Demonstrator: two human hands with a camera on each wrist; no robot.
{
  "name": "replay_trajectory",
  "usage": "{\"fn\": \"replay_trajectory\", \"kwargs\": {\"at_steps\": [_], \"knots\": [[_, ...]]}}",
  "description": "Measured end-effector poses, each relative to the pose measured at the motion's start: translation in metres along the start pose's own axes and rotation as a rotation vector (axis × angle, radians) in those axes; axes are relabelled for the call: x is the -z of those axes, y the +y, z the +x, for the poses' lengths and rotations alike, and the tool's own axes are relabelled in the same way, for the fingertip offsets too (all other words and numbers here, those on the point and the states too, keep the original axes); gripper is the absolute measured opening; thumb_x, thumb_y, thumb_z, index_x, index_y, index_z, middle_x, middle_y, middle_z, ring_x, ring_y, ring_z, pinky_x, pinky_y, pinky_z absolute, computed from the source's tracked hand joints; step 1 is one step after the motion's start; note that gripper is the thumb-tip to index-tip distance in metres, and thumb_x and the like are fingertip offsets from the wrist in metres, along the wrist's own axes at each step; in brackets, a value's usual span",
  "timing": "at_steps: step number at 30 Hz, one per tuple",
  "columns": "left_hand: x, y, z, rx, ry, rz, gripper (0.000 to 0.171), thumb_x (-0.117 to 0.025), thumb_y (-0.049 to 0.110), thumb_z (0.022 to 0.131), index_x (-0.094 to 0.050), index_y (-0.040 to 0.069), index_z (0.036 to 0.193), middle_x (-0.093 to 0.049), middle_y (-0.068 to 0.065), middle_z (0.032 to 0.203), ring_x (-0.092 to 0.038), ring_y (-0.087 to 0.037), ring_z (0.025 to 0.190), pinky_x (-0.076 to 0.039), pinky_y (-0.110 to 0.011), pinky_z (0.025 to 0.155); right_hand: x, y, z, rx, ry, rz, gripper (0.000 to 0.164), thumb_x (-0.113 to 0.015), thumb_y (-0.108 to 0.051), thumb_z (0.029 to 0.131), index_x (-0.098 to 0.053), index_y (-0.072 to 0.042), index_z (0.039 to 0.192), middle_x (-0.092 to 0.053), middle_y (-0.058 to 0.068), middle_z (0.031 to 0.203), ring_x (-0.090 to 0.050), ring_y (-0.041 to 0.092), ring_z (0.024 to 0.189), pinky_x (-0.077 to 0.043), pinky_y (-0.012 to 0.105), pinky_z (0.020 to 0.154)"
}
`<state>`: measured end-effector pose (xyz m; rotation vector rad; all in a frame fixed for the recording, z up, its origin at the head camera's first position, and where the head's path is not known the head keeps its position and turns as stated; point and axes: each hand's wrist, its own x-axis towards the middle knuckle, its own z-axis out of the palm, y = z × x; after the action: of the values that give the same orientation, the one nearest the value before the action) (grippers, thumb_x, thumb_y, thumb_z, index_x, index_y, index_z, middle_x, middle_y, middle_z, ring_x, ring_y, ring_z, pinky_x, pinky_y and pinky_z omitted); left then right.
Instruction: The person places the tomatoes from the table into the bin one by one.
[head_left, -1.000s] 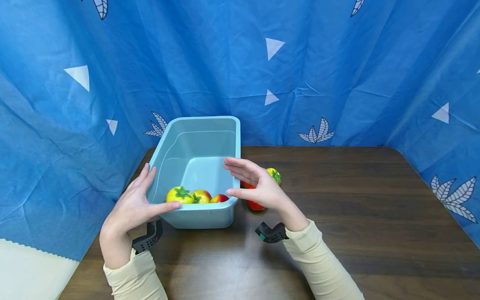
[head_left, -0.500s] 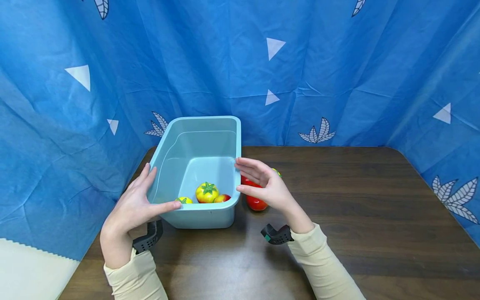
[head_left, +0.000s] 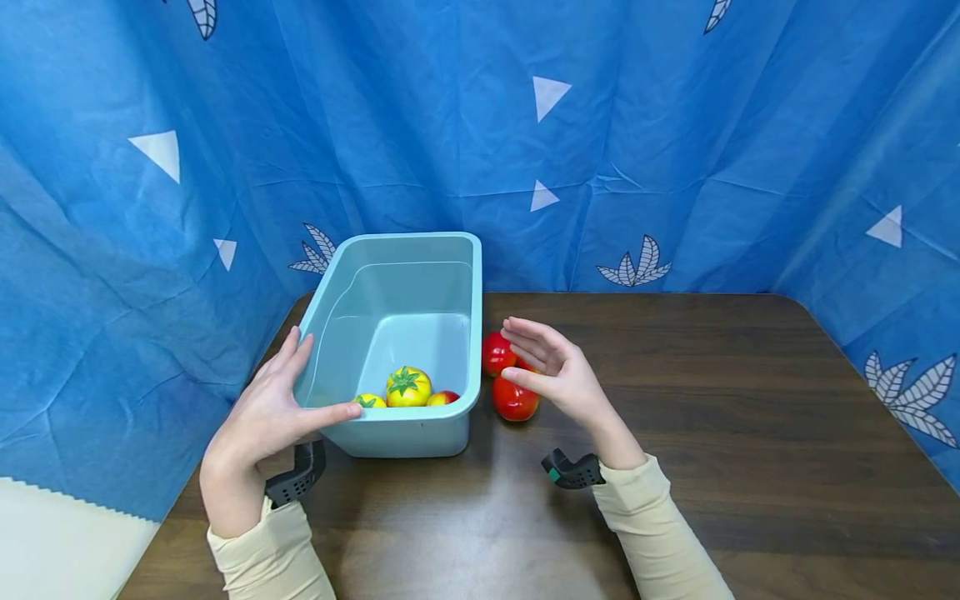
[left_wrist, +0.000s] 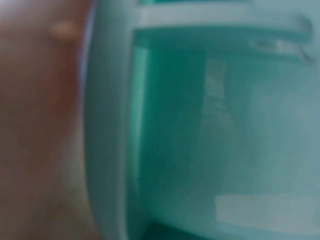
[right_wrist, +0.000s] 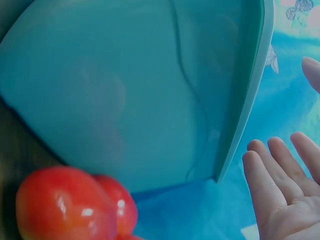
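My left hand (head_left: 266, 408) rests on the near left corner of a light blue plastic bin (head_left: 397, 425), fingers straight along the left rim and thumb across the front rim. Inside, by the near wall, lie a yellow tomato-like fruit (head_left: 408, 387) with a green leafy top, a similar partly hidden fruit (head_left: 369, 401) and a red-yellow fruit (head_left: 443, 398). My right hand (head_left: 558, 371) hovers outside the bin, fingers spread from the thumb, holding nothing. Below and left of it, shiny red fruits (head_left: 515, 400) sit beside the bin's right wall; its fingers partly hide one.
A dark wooden table (head_left: 712, 417) extends to the right of the bin. Blue patterned cloth (head_left: 675, 150) hangs behind and at both sides. Black wrist mounts (head_left: 573, 470) sit on both forearms, below cream sleeves.
My right hand has moved right, from over the bin's right rim to beside the red fruits. The yellow fruits inside the bin have shifted. The left hand has stayed put.
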<state>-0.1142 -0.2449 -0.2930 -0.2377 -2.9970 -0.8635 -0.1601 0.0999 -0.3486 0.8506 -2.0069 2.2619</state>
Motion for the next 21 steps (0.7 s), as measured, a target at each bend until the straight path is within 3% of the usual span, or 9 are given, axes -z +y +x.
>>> {"fn": "replay_trajectory", "kwargs": {"at_steps": [6, 13, 21], "knots": [[0.000, 0.000, 0.000, 0.016, -0.008, 0.003, 0.110, -0.068, 0.057, 0.066, -0.007, 0.009, 0.144, 0.007, -0.005, 0.148, -0.004, -0.041, 0.130, -0.019, -0.069, 0.087, 0.013, 0.008, -0.006, -0.009, 0.068, -0.055, 0.058, -0.067, -0.003, 0.078, -0.042, -0.005, 0.130, -0.046, 0.008, 0.130, -0.042, 0.027, 0.119, -0.039, 0.031, 0.091], [0.001, 0.001, -0.001, 0.023, -0.017, 0.009, 0.109, -0.068, 0.056, 0.067, -0.007, 0.007, 0.143, 0.008, -0.005, 0.148, -0.004, -0.042, 0.130, -0.020, -0.068, 0.087, 0.024, 0.017, -0.009, -0.020, 0.127, -0.079, 0.056, -0.065, 0.000, 0.079, -0.042, -0.003, 0.129, -0.046, 0.010, 0.129, -0.043, 0.026, 0.119, -0.035, 0.040, 0.093], [0.001, 0.002, 0.000, 0.016, -0.014, 0.010, 0.108, -0.069, 0.054, 0.068, -0.007, 0.007, 0.143, 0.008, -0.004, 0.148, -0.004, -0.041, 0.130, -0.020, -0.069, 0.087, 0.037, 0.025, -0.010, -0.024, 0.191, -0.103, 0.054, -0.066, -0.004, 0.079, -0.043, -0.002, 0.128, -0.048, 0.012, 0.127, -0.043, 0.027, 0.118, -0.033, 0.043, 0.094]]}}
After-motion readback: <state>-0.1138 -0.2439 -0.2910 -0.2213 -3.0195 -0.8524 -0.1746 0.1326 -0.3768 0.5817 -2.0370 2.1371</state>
